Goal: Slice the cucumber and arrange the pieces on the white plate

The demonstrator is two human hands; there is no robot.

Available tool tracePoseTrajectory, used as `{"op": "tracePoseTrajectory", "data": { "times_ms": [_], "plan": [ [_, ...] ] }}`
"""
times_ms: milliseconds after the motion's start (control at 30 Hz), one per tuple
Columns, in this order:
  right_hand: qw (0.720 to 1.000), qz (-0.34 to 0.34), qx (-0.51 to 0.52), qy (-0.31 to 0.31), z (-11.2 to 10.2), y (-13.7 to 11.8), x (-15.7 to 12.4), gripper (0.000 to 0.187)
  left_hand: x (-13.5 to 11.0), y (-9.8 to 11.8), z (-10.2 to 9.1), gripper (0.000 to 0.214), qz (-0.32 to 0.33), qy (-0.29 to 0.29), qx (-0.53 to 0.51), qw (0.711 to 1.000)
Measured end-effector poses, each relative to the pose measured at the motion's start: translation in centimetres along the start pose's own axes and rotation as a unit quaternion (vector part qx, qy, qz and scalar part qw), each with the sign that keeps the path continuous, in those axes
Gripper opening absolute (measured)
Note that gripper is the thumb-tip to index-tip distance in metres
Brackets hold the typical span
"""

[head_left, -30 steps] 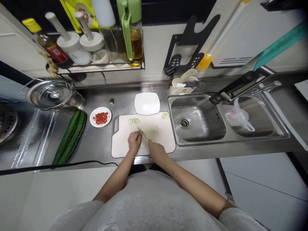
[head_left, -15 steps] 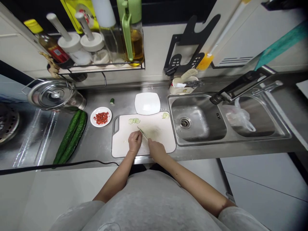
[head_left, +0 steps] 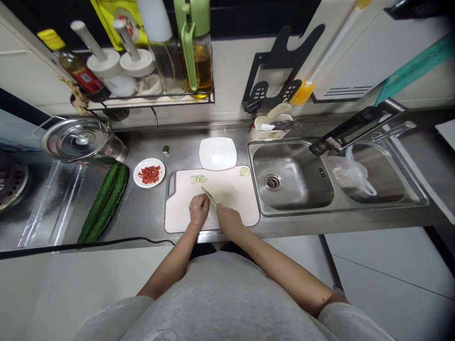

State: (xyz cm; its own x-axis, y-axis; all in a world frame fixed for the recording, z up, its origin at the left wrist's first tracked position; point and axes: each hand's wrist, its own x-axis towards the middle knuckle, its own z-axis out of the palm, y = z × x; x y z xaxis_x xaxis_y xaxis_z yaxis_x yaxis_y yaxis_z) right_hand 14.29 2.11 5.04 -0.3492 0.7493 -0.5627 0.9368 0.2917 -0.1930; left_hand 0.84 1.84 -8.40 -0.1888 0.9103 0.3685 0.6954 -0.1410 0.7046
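Observation:
My right hand (head_left: 229, 221) is wrapped around the handle of a knife (head_left: 209, 195), its blade slanting up and left over the white cutting board (head_left: 181, 208). Right beside the blade, my left hand (head_left: 199, 209) is closed with its fingers curled in; what they hold, if anything, is hidden. Beyond the hands, a short row of cucumber slices (head_left: 198, 179) lies on the board. More cucumber slices (head_left: 244, 171) sit at its far right corner. A white square plate (head_left: 217, 154) stands against the board's far edge.
Two whole cucumbers (head_left: 104, 203) and a small plate (head_left: 136, 179) of chopped red pieces lie left of the board. A cucumber stub (head_left: 165, 149) is behind them. A lidded steel pot (head_left: 113, 147) stands at back left; the sink (head_left: 298, 182) is on the right.
The knife and my right hand have shifted very slightly to the left. My left hand stays nearly in place; the slices and plates have not moved.

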Motion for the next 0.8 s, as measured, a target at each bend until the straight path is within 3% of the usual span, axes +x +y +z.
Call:
{"op": "tracePoseTrajectory", "data": {
  "times_ms": [800],
  "plan": [
    [1.0, -0.001, -0.003, -0.008, 0.26, 0.01, 0.98, 0.027, 0.15, -0.02, -0.01, 0.015, -0.005, 0.004, -0.012, 1.0]
  ]
}}
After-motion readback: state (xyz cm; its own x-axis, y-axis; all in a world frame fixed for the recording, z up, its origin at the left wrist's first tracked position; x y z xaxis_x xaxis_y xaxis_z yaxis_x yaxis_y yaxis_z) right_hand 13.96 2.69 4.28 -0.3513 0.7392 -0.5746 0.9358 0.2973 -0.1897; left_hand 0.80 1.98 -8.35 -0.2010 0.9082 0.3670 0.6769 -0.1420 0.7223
